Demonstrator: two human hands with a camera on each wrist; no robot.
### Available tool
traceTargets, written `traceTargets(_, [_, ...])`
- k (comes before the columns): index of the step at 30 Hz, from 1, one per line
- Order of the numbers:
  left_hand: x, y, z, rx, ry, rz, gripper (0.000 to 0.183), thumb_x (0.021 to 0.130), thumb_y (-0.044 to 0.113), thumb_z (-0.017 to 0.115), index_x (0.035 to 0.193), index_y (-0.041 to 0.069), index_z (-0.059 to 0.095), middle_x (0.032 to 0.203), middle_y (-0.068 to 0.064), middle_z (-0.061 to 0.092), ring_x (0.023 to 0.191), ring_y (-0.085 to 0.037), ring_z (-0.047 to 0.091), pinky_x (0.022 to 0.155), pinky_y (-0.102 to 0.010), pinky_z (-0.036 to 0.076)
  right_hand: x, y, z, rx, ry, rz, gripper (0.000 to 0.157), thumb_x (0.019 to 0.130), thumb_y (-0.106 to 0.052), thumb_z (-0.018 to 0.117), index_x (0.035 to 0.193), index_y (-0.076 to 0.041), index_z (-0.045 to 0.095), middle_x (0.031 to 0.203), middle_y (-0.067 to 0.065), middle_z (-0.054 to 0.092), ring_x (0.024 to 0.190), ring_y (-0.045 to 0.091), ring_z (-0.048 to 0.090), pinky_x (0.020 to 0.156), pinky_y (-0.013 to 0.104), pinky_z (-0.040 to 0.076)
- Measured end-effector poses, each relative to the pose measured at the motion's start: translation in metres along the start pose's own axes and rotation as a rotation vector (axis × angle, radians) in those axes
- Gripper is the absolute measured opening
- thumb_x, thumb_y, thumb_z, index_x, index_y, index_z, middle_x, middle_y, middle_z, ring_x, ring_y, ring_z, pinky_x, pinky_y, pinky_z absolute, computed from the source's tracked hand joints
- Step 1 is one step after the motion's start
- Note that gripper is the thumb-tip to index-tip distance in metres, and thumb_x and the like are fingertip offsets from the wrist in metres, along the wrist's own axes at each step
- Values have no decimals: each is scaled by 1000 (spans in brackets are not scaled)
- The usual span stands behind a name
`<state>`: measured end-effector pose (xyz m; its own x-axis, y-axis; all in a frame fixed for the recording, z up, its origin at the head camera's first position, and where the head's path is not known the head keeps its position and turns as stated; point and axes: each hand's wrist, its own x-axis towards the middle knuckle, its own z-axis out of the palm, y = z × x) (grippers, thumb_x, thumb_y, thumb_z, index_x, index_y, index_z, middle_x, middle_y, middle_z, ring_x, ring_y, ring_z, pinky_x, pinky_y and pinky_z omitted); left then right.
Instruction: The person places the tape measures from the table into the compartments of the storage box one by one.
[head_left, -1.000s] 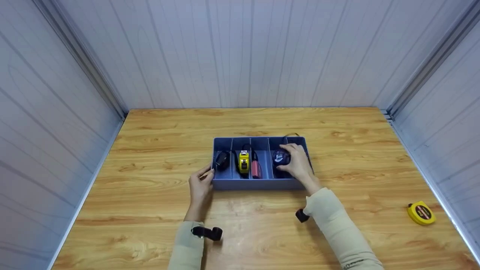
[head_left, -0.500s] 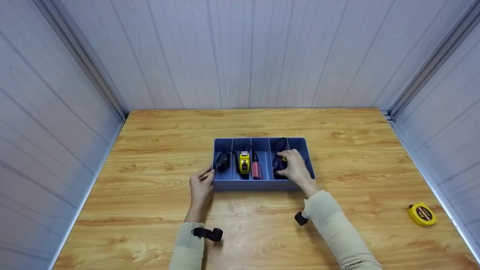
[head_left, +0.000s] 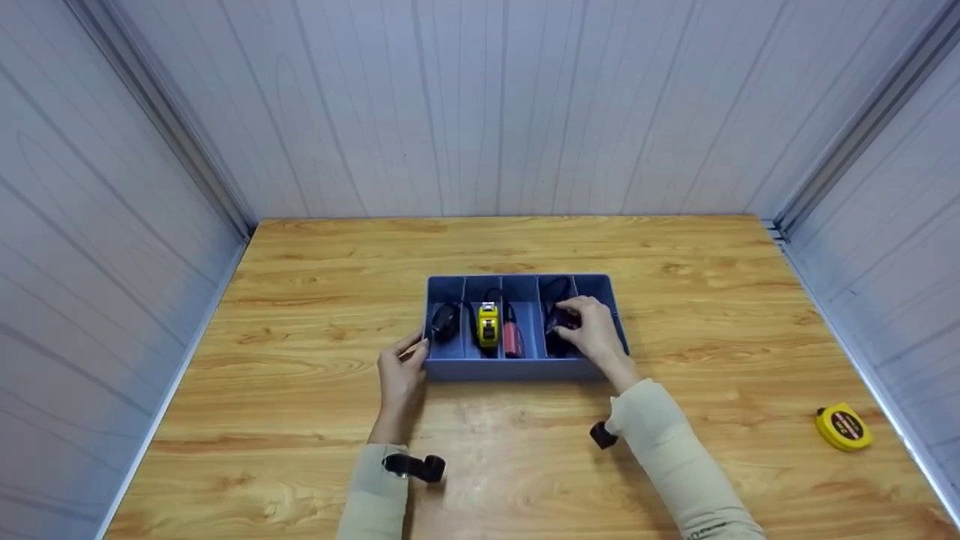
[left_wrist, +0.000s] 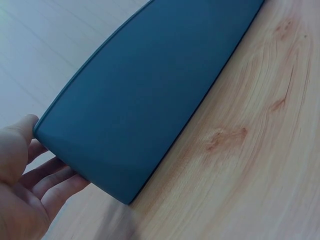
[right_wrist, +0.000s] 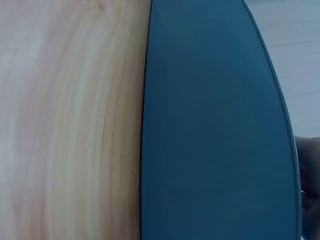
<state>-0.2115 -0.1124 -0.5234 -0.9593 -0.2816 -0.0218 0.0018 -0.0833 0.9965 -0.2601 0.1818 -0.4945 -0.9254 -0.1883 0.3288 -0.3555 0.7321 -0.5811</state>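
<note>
A blue divided box stands on the table, its tall front wall filling most of both wrist views. In the head view my left hand rests against its left end, fingers extended along the wall and thumb at the front corner. My right hand reaches into the compartment second from the right and pinches a dark tape measure, partly hidden by the fingers. Behind it curls a black wrist strap. The right wrist view shows only part of the right hand, beyond the rim.
Further left in the box sit a black rounded object, a yellow tape measure and a pinkish-red item with a black strap. Another yellow tape measure lies on the wooden table at the right. Pale panels enclose the table.
My right hand has lowered the dark tape measure into its compartment and turned it, so its 5m face no longer shows. The strap dropped inside the box. My left hand has stayed put.
</note>
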Motion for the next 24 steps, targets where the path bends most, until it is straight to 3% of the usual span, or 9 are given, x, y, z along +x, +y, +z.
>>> traceTargets(7, [4, -7, 0, 15, 24, 10, 28, 81, -2, 58, 109, -3, 61, 101, -21, 61, 76, -18, 57, 46, -18, 41, -1, -3, -4, 24, 12, -5, 31, 71, -8, 73, 100, 0, 66, 97, 12, 62, 93, 27, 54, 80, 39, 43])
traceTargets(15, [4, -8, 0, 22, 27, 22, 28, 81, -2, 57, 109, -2, 61, 100, -19, 62, 84, -26, 58, 57, -19, 46, -2, -3, -12, 71, 62, -46, 28, 72, -4, 72, 98, 3, 65, 92, 14, 63, 90, 27, 55, 81, 39, 43])
traceTargets(18, [5, -8, 0, 37, 24, 35, 28, 81, -2, 57, 108, -2, 62, 101, -19, 62, 82, -22, 59, 56, -18, 45, -4, -3, -15, 89, 74, -59, 26, 73, -3, 71, 97, 4, 65, 90, 14, 62, 86, 27, 55, 77, 39, 44])
traceTargets(24, [6, -9, -1, 46, 7, 68, 28, 81, -3, 57, 108, -3, 62, 102, -23, 60, 69, -12, 56, 41, -16, 34, -7, 0, -21, 74, 99, -71, 24, 73, -4, 70, 96, 3, 66, 88, 13, 62, 81, 25, 56, 73, 37, 46])
